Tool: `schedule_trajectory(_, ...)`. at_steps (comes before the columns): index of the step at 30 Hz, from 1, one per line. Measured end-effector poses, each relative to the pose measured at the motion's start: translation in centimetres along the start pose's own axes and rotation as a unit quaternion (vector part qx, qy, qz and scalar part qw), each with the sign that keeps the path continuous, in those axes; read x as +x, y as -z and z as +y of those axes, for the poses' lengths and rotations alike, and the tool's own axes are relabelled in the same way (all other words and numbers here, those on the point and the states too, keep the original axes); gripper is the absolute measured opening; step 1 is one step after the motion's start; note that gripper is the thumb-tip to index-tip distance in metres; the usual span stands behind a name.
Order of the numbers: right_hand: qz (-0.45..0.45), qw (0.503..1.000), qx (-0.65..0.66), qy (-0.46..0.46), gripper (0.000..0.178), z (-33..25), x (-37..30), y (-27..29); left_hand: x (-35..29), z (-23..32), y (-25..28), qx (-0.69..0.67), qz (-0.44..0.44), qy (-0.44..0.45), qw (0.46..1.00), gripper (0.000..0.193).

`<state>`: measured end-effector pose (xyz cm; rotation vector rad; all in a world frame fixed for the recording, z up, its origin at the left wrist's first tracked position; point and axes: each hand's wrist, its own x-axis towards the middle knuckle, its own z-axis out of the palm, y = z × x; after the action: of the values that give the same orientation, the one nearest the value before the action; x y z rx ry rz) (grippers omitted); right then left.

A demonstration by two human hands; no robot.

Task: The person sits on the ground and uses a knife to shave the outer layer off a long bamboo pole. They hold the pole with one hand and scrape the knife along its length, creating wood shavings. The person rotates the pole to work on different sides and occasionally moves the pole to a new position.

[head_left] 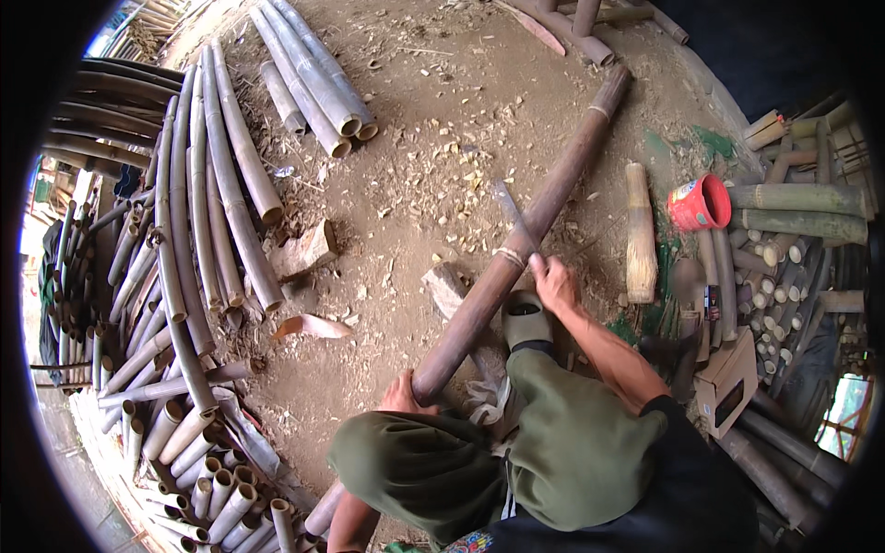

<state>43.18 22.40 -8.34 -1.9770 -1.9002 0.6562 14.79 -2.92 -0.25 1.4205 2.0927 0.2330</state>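
Observation:
A long brown bamboo pole [479, 304] runs slantwise from the upper right down to my lap and shows again at the lower left. My left hand [404, 394] is wrapped round it close to my left knee. In my right hand [555, 284], beside the pole, is a knife; its handle is mostly hidden by my fingers. The knife's grey blade [513, 210] lies across the pole near a pale node ring, its tip pointing up and left. A light wood block [446, 288] sits next to the pole, near my shoe [526, 323].
Many long bamboo poles [230, 184] lie on the left, with cut lengths [230, 507] stacked below. More poles [309, 78] lie at the far left. Rightward are a frayed bamboo piece [640, 235], a red bucket [699, 203], a cardboard box [728, 382] and stacked bamboo. Chips litter the dirt floor [396, 212].

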Motion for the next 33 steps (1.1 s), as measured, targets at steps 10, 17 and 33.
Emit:
schedule_trajectory(10, -0.152, 0.946, -0.058, 0.282, 0.061, 0.2, -1.5, 2.0, 1.3, -1.0, 0.6, 0.007, -0.152, 0.092, 0.984, 0.073)
schedule_trajectory(17, -0.12, 0.976, -0.063, 0.173, 0.064, -2.2, 0.5, 3.1, 2.2, -1.4, 0.9, -0.004, -0.205, 0.093, 0.974, 0.075)
schedule_trajectory(33, -0.161, 0.956, -0.058, 0.239, 0.067, -1.1, 0.5, 3.2, -1.9, -2.7, -1.8, 0.018, -0.035, 0.043, 0.998, 0.084)
